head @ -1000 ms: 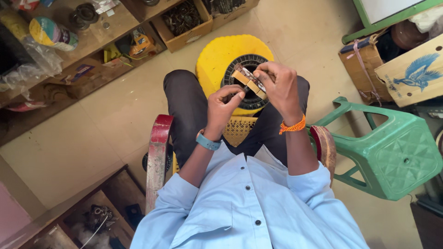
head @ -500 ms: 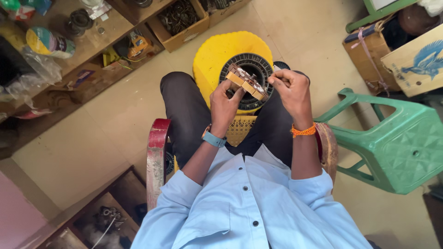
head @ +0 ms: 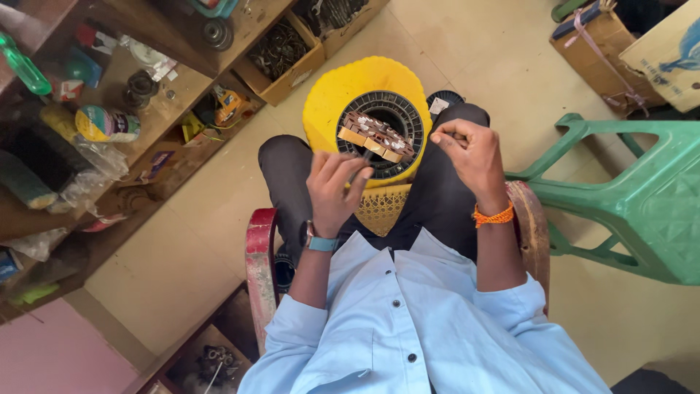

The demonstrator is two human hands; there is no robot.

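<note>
1. Curling above the lap, the left hand (head: 337,184) pinches a thin dark tool (head: 359,174), tip near the wound ring core (head: 379,135).
2. The right hand (head: 470,152) is raised beside the core, fingers pinched shut; what it grips is too small to tell.
3. The core rests on a yellow stool (head: 335,95) between the knees; a green chair (head: 642,197) crowds the right, open floor (head: 189,241) lies left.

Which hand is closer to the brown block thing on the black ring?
Probably the left. The left hand sits right below the brown block, holding a thin tool up toward it. The right hand is pinched shut off to the side, clear of the ring.
</note>
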